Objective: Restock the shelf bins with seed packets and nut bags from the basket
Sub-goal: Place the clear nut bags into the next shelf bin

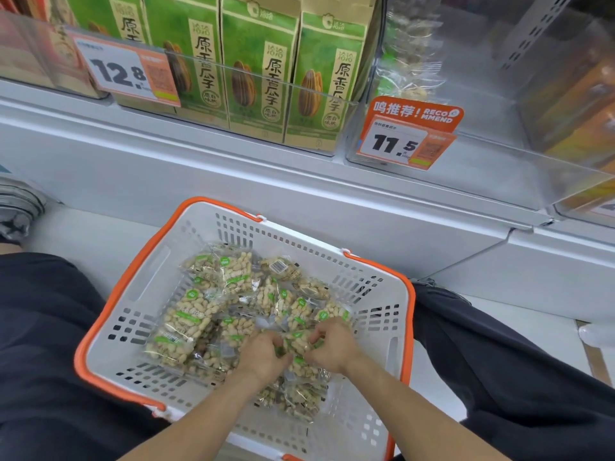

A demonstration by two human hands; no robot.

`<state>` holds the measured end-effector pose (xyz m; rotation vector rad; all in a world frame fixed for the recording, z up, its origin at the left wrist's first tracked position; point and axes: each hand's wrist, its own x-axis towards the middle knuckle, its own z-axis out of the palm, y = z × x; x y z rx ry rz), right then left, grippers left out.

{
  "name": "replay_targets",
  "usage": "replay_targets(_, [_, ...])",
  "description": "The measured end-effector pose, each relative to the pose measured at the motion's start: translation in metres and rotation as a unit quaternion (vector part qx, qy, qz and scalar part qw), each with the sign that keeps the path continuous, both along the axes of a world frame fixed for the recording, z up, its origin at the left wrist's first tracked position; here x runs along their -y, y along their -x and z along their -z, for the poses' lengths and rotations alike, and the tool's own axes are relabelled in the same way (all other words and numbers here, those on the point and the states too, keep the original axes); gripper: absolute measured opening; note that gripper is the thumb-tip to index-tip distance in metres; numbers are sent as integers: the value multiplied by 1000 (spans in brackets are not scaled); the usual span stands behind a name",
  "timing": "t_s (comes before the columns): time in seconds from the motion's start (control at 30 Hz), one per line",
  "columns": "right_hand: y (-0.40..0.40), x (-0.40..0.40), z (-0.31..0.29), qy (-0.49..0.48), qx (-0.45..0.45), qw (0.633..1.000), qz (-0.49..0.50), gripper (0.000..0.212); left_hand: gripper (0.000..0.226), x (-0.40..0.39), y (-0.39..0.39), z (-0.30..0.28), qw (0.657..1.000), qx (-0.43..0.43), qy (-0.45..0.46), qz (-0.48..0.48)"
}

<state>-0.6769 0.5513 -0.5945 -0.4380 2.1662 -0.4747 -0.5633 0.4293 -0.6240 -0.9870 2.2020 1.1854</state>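
Observation:
A white basket with an orange rim [109,296] stands on the floor between my knees. It holds several clear bags of peanuts [186,319] with green labels. My left hand [263,356] and my right hand [332,349] are both down in the basket, fingers curled round peanut bags [299,341] near its middle. Above, a clear shelf bin [472,151] with the 11.5 price tag [397,143] holds a few peanut bags at its back. To its left stands a bin of green sunflower seed packets [256,71].
The grey shelf ledge [199,168] runs across just beyond the basket. A 12.8 price tag [124,71] hangs on the left bin. Orange packets [585,121] fill the bin at far right. My dark trouser legs flank the basket.

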Motion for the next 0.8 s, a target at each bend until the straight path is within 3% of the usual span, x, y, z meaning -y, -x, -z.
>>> replay_targets(0.13, [8,-8,4,-12,131,990,49,30,18,-7,5,-9,997,-24,-67,-38])
replay_targets(0.23, [5,-12,11,-10,125,989,84,28,20,-14,9,-16,996,-18,-70,-51])
replay_targets(0.27, [6,-13,13,-1,128,986,108,38,24,-16,9,-17,995,-13,-73,-68])
replay_targets(0.37, [14,-15,11,0,173,975,140,105,42,-13,3,-15,980,-16,-138,-139])
replay_targets(0.4, [18,-16,7,0,188,972,141,113,48,-9,1,-16,973,-20,-160,-162])
replay_targets(0.53, [42,-17,-17,-9,201,969,141,95,61,13,0,-27,939,-42,-259,-222])
replay_targets(0.67, [66,-12,-51,77,198,959,186,63,62,32,10,-57,890,-74,-377,-246])
replay_targets(0.8, [82,-9,-86,179,151,952,198,76,55,31,17,-84,837,-122,-467,-256])
